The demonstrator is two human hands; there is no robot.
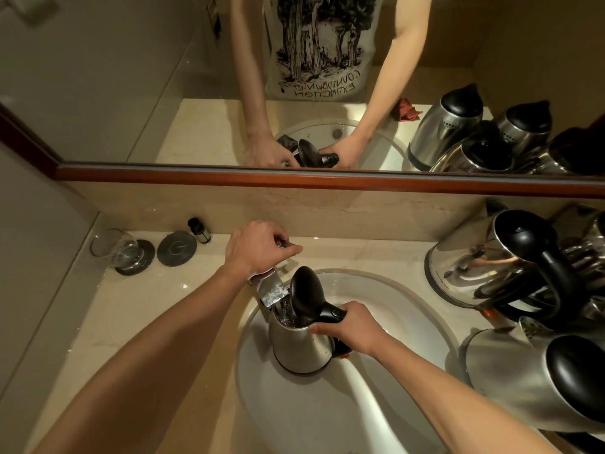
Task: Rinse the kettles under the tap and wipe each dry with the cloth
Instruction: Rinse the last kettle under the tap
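My right hand (352, 327) is curled round the black handle of a steel electric kettle (299, 344), holding it upright in the white sink basin (409, 322) at the centre of the frame. Its black lid (306, 293) stands hinged open, and the chrome tap spout (270, 291) reaches down to the kettle's open mouth, with water glinting inside the rim. My left hand (258, 245) is above and to the left of the kettle, fingers closed over the tap handle (284, 244) at the back of the basin.

Along the right edge of the frame more steel kettles crowd the beige counter (131, 322): a large one with a black handle (491, 260) at mid right, and another lying lower right (530, 378), with others partly hidden behind them.

At the upper left of the counter a clear drinking glass (114, 250) sits on a dark round coaster (139, 257), a second coaster (176, 249) lies beside it, and a small dark-capped bottle (199, 231) stands against the back wall.

In the mirror (98, 77) above, a crumpled red cloth (407, 109) shows in reflection near the counter's front edge.
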